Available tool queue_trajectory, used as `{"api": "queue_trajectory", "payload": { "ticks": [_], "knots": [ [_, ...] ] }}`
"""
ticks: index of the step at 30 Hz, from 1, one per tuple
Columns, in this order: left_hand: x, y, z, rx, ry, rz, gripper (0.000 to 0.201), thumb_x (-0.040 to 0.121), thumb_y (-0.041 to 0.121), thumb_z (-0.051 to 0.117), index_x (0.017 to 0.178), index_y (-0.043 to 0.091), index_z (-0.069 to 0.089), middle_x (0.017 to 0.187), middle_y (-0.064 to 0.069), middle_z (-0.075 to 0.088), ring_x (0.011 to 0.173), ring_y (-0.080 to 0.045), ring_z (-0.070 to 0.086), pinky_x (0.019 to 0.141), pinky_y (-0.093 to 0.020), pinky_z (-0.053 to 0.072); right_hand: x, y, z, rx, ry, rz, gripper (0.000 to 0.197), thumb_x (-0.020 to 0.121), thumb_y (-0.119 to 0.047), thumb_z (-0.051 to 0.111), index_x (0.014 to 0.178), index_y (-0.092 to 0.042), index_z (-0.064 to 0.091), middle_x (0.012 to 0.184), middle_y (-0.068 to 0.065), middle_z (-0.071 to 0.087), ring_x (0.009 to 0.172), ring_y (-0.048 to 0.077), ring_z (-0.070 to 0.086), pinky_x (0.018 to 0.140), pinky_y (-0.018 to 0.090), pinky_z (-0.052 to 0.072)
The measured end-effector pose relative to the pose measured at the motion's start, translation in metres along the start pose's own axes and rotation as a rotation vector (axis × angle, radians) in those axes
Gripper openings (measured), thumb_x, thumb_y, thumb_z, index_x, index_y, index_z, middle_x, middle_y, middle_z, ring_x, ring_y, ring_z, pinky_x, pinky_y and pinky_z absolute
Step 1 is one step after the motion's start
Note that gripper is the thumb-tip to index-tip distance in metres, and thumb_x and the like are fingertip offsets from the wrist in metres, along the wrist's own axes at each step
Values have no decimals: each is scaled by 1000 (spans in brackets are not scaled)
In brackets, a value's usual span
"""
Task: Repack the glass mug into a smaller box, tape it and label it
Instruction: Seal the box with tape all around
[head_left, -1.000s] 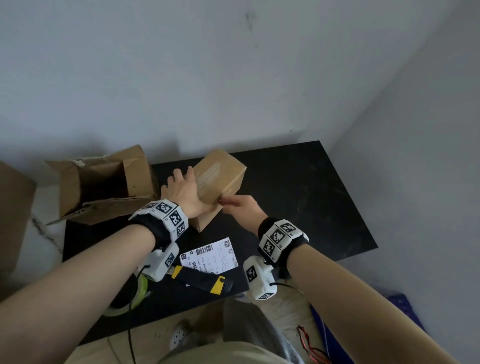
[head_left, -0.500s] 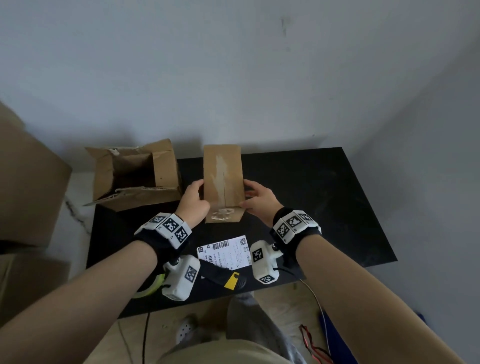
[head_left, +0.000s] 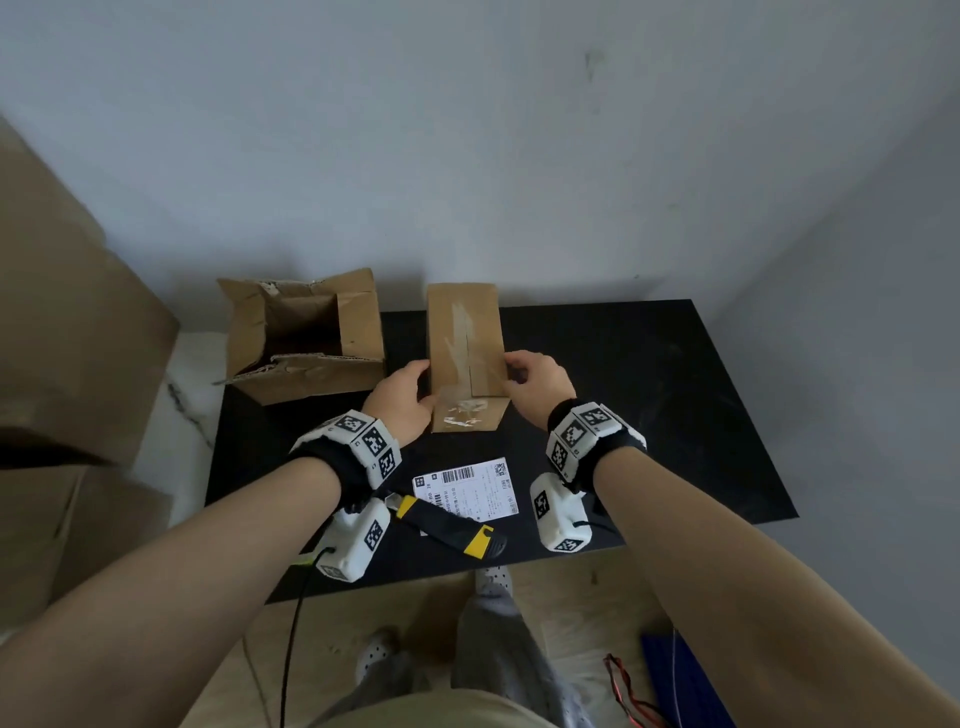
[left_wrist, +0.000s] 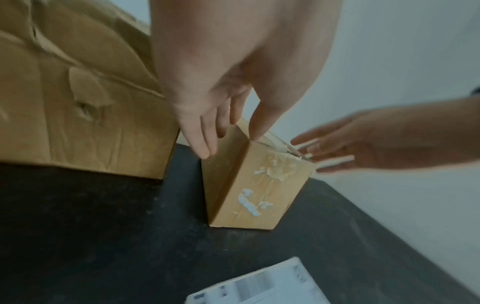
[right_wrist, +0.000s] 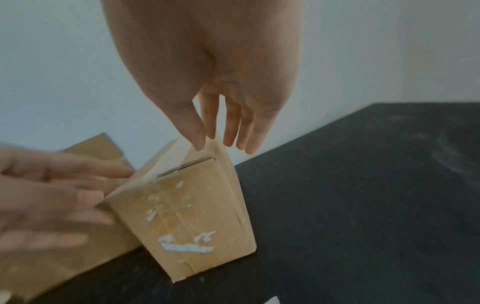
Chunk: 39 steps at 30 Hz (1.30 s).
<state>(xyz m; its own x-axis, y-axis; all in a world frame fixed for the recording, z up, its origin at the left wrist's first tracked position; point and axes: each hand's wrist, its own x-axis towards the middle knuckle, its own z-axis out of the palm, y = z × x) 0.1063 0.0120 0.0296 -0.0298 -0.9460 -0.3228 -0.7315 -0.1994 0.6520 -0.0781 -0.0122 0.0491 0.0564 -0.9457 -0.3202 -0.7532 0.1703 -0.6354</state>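
Note:
A small brown cardboard box stands on the black table, flaps closed, with clear tape along its top seam and white residue on its near face. My left hand lies against its left side with straight fingers and the thumb on the top edge. My right hand touches the top right edge with straight fingertips. A white shipping label lies flat just in front of the box. The glass mug is not visible.
A larger open cardboard box sits on the table to the left of the small one. A black and yellow utility knife lies partly over the label near the front edge. Big cartons stand on the floor at left.
A second ago the small box was tilted in my hands; now it stands flat on the table, seam up. My hands have settled on its two sides.

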Motion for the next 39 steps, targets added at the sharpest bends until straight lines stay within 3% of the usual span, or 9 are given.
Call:
{"api": "queue_trajectory", "payload": {
  "ticks": [5, 13, 17, 23, 26, 28, 32, 36, 39],
  "knots": [
    [-35, -11, -17, 525, 5, 107, 38, 92, 14, 48, 130, 17, 47, 126, -5, 50, 111, -23, 52, 86, -38, 50, -34, -21, 17, -364, 48, -255, 29, 96, -18, 47, 124, -13, 54, 130, 3, 50, 114, 23, 52, 89, 34, 48],
    [-91, -57, -24, 646, -20, 105, 31, 93, 17, 47, 124, 18, 51, 123, -2, 50, 113, -21, 47, 87, -39, 49, -86, -33, 82, -515, -22, -334, 35, 97, -24, 46, 131, -18, 50, 135, 2, 46, 123, 24, 47, 93, 39, 47],
    [-117, -89, -23, 650, -48, 50, 28, 92, 17, 45, 119, 18, 55, 119, -3, 53, 111, -22, 50, 87, -38, 49, -103, -34, 119, -514, -135, -348, 37, 97, -23, 45, 133, -16, 49, 137, 5, 45, 125, 25, 44, 98, 37, 40],
    [-142, -140, -6, 640, -106, 31, 25, 93, 26, 45, 112, 17, 59, 111, -4, 60, 99, -26, 60, 83, -39, 50, -125, -30, 165, -507, -224, -321, 36, 96, -23, 48, 131, -17, 51, 135, 5, 46, 121, 25, 48, 95, 39, 45],
    [-145, -153, 4, 676, -102, 84, 26, 93, 24, 46, 116, 19, 58, 111, -2, 61, 104, -22, 56, 96, -36, 42, -127, -29, 178, -483, -276, -282, 36, 96, -23, 48, 132, -18, 50, 137, 4, 45, 121, 25, 49, 97, 39, 44],
    [-144, -158, 8, 699, -75, 96, 28, 91, 21, 49, 118, 22, 56, 115, 0, 59, 113, -20, 52, 110, -37, 27, -124, -29, 183, -452, -286, -270, 35, 96, -22, 47, 131, -18, 49, 135, 3, 47, 120, 24, 50, 96, 38, 43],
    [-143, -166, 7, 605, -72, 92, 31, 90, 14, 51, 117, 25, 61, 115, 2, 60, 115, -18, 50, 115, -37, 17, -115, -32, 190, -373, -289, -228, 32, 97, -18, 46, 128, -14, 50, 125, 9, 56, 110, 27, 57, 89, 36, 47],
    [-145, -167, -4, 375, 8, 107, 27, 89, 9, 52, 111, 18, 65, 113, -1, 64, 112, -20, 54, 113, -35, 19, -105, -41, 188, -201, -276, -171, 27, 95, -16, 49, 120, -12, 58, 110, 15, 66, 100, 31, 62, 86, 38, 50],
    [-145, -159, -18, 251, 55, 129, 26, 87, 7, 56, 110, 13, 67, 112, -7, 66, 111, -26, 56, 103, -35, 35, -98, -49, 179, -39, -247, -136, 21, 92, -19, 56, 109, -13, 66, 104, 10, 69, 98, 24, 63, 85, 30, 49]
  ]
}}
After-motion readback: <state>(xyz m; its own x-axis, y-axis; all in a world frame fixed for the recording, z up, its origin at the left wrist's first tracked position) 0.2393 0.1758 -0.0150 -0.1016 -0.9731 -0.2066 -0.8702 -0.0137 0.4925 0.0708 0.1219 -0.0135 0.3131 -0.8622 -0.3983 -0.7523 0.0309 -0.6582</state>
